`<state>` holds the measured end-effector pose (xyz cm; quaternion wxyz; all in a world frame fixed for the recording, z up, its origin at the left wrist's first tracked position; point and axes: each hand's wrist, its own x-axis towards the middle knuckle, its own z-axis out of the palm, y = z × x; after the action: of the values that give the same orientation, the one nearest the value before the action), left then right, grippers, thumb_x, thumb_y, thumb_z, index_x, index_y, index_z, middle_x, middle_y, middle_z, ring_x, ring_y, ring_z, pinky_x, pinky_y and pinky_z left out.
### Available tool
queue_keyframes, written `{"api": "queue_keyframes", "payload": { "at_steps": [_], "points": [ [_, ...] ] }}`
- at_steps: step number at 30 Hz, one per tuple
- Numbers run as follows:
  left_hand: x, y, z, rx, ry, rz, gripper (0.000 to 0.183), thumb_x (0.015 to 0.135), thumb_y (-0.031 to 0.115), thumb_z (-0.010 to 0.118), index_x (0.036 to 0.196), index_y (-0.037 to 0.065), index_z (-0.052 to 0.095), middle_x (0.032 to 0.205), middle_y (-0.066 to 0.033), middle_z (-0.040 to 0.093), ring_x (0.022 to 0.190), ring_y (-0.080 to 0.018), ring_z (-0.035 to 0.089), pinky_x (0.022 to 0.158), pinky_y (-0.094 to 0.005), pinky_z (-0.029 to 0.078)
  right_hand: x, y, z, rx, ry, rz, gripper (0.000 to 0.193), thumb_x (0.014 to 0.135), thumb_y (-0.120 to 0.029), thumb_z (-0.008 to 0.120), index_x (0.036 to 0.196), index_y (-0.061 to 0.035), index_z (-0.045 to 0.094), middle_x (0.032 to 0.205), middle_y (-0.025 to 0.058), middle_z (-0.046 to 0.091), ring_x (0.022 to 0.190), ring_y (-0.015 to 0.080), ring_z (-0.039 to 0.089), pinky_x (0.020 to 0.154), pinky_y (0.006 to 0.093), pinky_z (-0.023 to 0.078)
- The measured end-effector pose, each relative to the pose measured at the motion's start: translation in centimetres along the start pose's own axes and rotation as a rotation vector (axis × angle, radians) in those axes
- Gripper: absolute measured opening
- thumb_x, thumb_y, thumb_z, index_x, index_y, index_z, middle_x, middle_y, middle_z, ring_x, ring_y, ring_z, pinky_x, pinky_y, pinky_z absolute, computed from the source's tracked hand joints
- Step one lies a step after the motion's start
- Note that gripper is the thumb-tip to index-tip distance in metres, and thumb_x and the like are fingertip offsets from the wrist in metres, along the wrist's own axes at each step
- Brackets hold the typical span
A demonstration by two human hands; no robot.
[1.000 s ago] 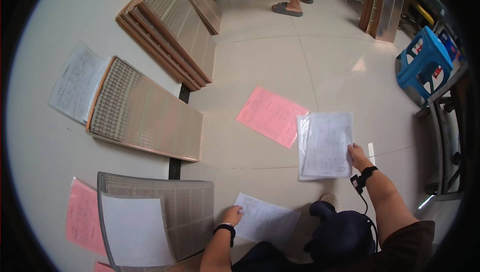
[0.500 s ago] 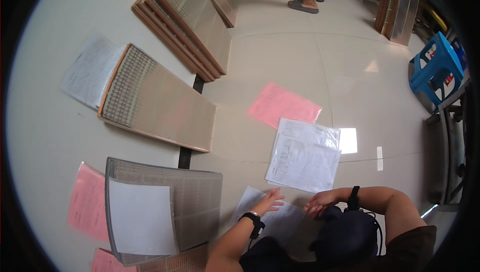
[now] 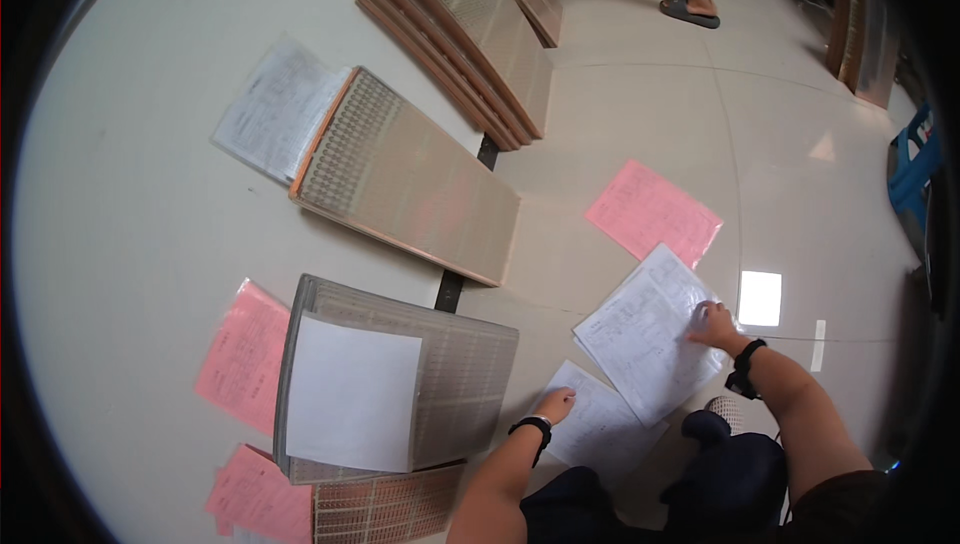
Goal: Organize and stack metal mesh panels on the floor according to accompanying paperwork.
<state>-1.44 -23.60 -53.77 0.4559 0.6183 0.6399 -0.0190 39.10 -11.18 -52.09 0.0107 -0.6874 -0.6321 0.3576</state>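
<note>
My right hand (image 3: 712, 326) is closed at the right edge of a stack of printed white sheets (image 3: 640, 344) in a clear sleeve on the floor, its fingers curled over that edge. My left hand (image 3: 556, 405) rests at the left edge of another white sheet (image 3: 592, 431), nearer to me. Its fingers are curled closed, and what they hold, if anything, is hidden. The stack's lower corner overlaps this nearer sheet. Just beyond the stack lies a pink sheet (image 3: 655, 209), also in clear plastic.
To the left, grey patterned panels (image 3: 465, 374) carry a blank white sheet (image 3: 355, 394). Copper-edged panels (image 3: 410, 184) and a leaning panel stack (image 3: 470, 39) stand farther off. Pink papers (image 3: 245, 356) lie at left. A blue stool (image 3: 912, 169) is at right; another person's sandalled foot (image 3: 690, 12) is beyond.
My right hand has moved from near my knees to the sheet stack's right edge, and the stack has turned. My left hand's spread fingers have curled in. The view has shifted left.
</note>
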Motion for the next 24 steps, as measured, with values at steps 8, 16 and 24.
{"api": "queue_keyframes", "payload": {
  "at_steps": [8,16,24],
  "points": [
    [-1.2,4.5,-0.9,-0.082,-0.078,0.004,0.025,0.089,0.018,0.052,0.109,0.005,0.06,0.106,-0.0141,0.063,0.098,-0.025,0.06,0.085,-0.0329,0.047,-4.1,-4.2,3.0,-0.056,-0.043,0.002,0.08,0.066,-0.021,0.078,0.13,-0.0107,0.031,0.112,0.0174,0.051,0.104,0.0371,0.052,0.084,0.0475,0.046],
    [-0.7,2.9,0.1,-0.069,-0.067,0.075,0.026,0.086,0.018,0.055,0.108,0.006,0.061,0.104,-0.0144,0.063,0.094,-0.0281,0.061,0.084,-0.0348,0.047,-0.9,-0.5,-0.9,-0.126,0.248,0.011,0.044,0.07,-0.02,0.072,0.107,-0.0053,0.055,0.11,0.0113,0.053,0.108,0.0314,0.048,0.086,0.048,0.043],
    [-0.9,-1.0,0.5,0.098,0.014,-0.125,0.051,0.078,0.025,0.064,0.123,0.005,0.049,0.123,-0.0211,0.048,0.114,-0.0336,0.047,0.096,-0.0386,0.04,-3.5,-3.3,-1.0,0.033,0.224,0.265,0.072,0.061,-0.019,0.081,0.12,-0.0099,0.041,0.124,0.0118,0.04,0.114,0.0329,0.043,0.089,0.0498,0.042]
  ]
}}
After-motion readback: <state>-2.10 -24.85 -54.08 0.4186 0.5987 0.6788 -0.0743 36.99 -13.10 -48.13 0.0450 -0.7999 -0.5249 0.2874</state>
